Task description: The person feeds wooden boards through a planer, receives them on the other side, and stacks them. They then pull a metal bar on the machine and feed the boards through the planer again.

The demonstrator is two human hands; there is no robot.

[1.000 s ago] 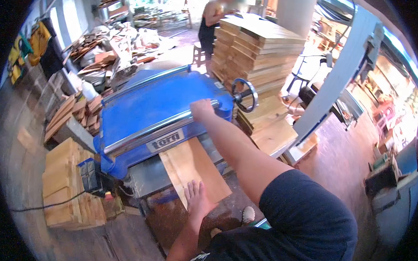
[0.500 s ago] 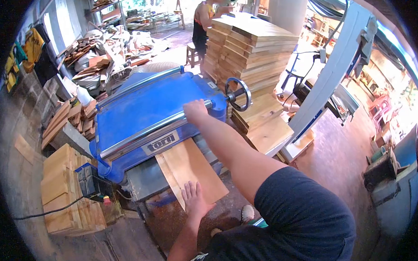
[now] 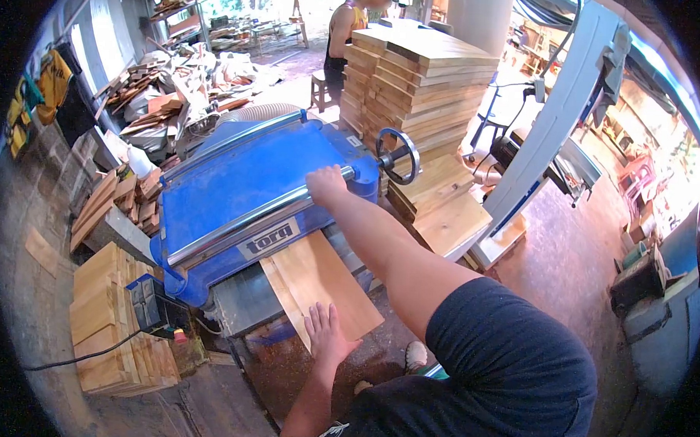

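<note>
A wooden board lies partly inside the blue thickness planer, its near end sticking out toward me. My left hand rests on the board's near end, fingers stretched out and spread. At the planer's top front edge, my right hand has its fingers curled over the chrome roller, close to its right end. A handwheel stands just right of that hand. The board's far end is hidden inside the machine.
Tall stacked boards stand behind the planer on the right, beside a slanted pale post. More boards are piled at left, near a black switch box with a cable. Scrap wood lies behind. A person stands beyond the stack.
My hands and the board stay practically where they were. The person behind the stack has shifted slightly, with the arm now lower.
</note>
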